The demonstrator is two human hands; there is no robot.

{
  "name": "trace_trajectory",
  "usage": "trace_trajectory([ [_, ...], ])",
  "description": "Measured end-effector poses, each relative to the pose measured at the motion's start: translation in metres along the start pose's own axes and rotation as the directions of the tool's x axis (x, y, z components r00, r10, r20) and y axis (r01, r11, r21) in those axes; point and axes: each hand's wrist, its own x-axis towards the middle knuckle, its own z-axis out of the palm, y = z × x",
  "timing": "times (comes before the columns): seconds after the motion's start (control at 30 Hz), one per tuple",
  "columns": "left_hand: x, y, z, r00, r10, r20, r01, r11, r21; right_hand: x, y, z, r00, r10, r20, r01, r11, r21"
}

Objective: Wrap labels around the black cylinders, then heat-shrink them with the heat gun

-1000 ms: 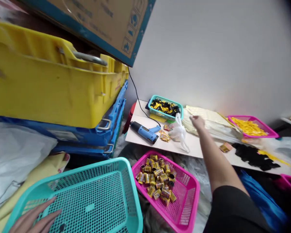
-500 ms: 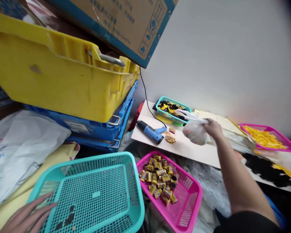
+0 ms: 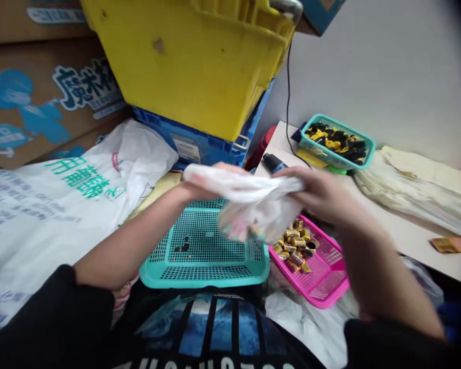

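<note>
Both my hands hold a thin clear plastic bag (image 3: 253,207) with small coloured items inside, above a large teal basket (image 3: 200,269). My left hand (image 3: 200,187) grips the bag's left end. My right hand (image 3: 318,192) is closed on its right end. Both are blurred by motion. The teal basket holds only a few small dark bits. Beside it, on the right, a pink basket (image 3: 326,287) contains several small yellow-wrapped pieces.
A yellow crate (image 3: 200,56) stacked on a blue crate (image 3: 200,146) stands behind. A white printed sack (image 3: 61,205) lies left. On the low white board (image 3: 407,236) sit a small teal basket (image 3: 338,146) of black and yellow parts, a blue glue gun (image 3: 272,163) and cream fabric (image 3: 418,182).
My right hand picked the plastic bag off the white board and brought it over the teal basket. My left hand left the basket rim and took the bag's other end. The view swung left.
</note>
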Motion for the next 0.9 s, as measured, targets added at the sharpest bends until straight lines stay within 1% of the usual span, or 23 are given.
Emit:
trace_trajectory([
  [0.03, -0.011, -0.006, -0.001, 0.997, -0.039, 0.067, 0.039, 0.999, 0.008, 0.009, -0.002, 0.030, 0.997, -0.048, 0.058, 0.047, 0.999, 0.027],
  [0.07, -0.025, -0.013, -0.002, 0.991, -0.090, 0.103, 0.087, 0.996, 0.031, 0.016, 0.000, 0.057, 0.994, -0.067, 0.091, 0.062, 0.997, 0.051],
  [0.1, -0.040, -0.022, -0.003, 0.983, -0.147, 0.108, 0.141, 0.988, 0.060, 0.021, 0.005, 0.080, 0.992, -0.071, 0.107, 0.065, 0.996, 0.056],
  [0.13, -0.054, -0.032, -0.004, 0.976, -0.202, 0.079, 0.195, 0.977, 0.086, 0.024, 0.011, 0.101, 0.989, -0.068, 0.128, 0.062, 0.997, 0.048],
  [0.2, -0.082, -0.053, -0.006, 0.960, -0.281, 0.014, 0.277, 0.952, 0.132, 0.026, 0.024, 0.130, 0.981, -0.043, 0.187, 0.037, 0.999, 0.036],
  [0.27, -0.102, -0.071, -0.005, 0.956, -0.285, -0.064, 0.292, 0.936, 0.197, 0.025, 0.030, 0.147, 0.962, -0.037, 0.272, 0.035, 0.999, 0.013],
  [0.3, -0.109, -0.078, -0.004, 0.959, -0.264, -0.102, 0.280, 0.934, 0.223, 0.024, 0.031, 0.152, 0.952, -0.051, 0.301, 0.052, 0.999, 0.002],
  [0.33, -0.114, -0.083, -0.002, 0.963, -0.234, -0.133, 0.260, 0.935, 0.240, 0.024, 0.029, 0.155, 0.953, -0.061, 0.298, 0.068, 0.998, -0.014],
  [0.4, -0.119, -0.090, 0.002, 0.968, -0.184, -0.172, 0.222, 0.945, 0.239, 0.023, 0.023, 0.161, 0.980, -0.033, 0.198, 0.050, 0.995, -0.082],
  [0.47, -0.120, -0.093, 0.002, 0.970, -0.162, -0.182, 0.204, 0.949, 0.240, 0.023, 0.020, 0.168, 0.994, 0.078, 0.077, -0.065, 0.984, -0.166],
  [0.5, -0.120, -0.095, 0.000, 0.973, -0.153, -0.175, 0.195, 0.946, 0.258, 0.022, 0.022, 0.170, 0.989, 0.142, 0.044, -0.131, 0.972, -0.198],
  [0.57, -0.124, -0.100, -0.010, 0.978, -0.123, -0.166, 0.175, 0.920, 0.351, 0.016, 0.034, 0.171, 0.971, 0.236, 0.027, -0.224, 0.947, -0.231],
  [0.63, -0.133, -0.107, -0.026, 0.967, -0.094, -0.235, 0.203, 0.842, 0.499, 0.003, 0.053, 0.164, 0.952, 0.305, -0.023, -0.302, 0.922, -0.241],
  [0.7, -0.146, -0.113, -0.038, 0.942, -0.082, -0.326, 0.278, 0.736, 0.617, -0.012, 0.070, 0.152, 0.929, 0.359, -0.087, -0.369, 0.896, -0.247],
  [0.73, -0.151, -0.113, -0.039, 0.929, -0.077, -0.363, 0.313, 0.689, 0.654, -0.018, 0.076, 0.148, 0.922, 0.374, -0.101, -0.388, 0.890, -0.241],
  [0.77, -0.154, -0.113, -0.037, 0.924, -0.068, -0.377, 0.327, 0.652, 0.684, -0.023, 0.078, 0.146, 0.921, 0.377, -0.101, -0.390, 0.892, -0.229],
  [0.8, -0.154, -0.110, -0.032, 0.935, -0.046, -0.352, 0.300, 0.631, 0.715, -0.024, 0.078, 0.146, 0.926, 0.366, -0.091, -0.377, 0.902, -0.211],
  [0.83, -0.151, -0.107, -0.023, 0.958, -0.009, -0.286, 0.230, 0.622, 0.748, -0.023, 0.074, 0.149, 0.934, 0.349, -0.074, -0.356, 0.918, -0.176],
  [0.87, -0.146, -0.103, -0.014, 0.982, 0.038, -0.184, 0.120, 0.621, 0.774, -0.020, 0.069, 0.154, 0.941, 0.334, -0.053, -0.338, 0.933, -0.126],
  [0.9, -0.138, -0.100, -0.004, 0.995, 0.085, -0.060, -0.006, 0.625, 0.781, -0.014, 0.062, 0.160, 0.944, 0.330, -0.021, -0.330, 0.941, -0.074],
])
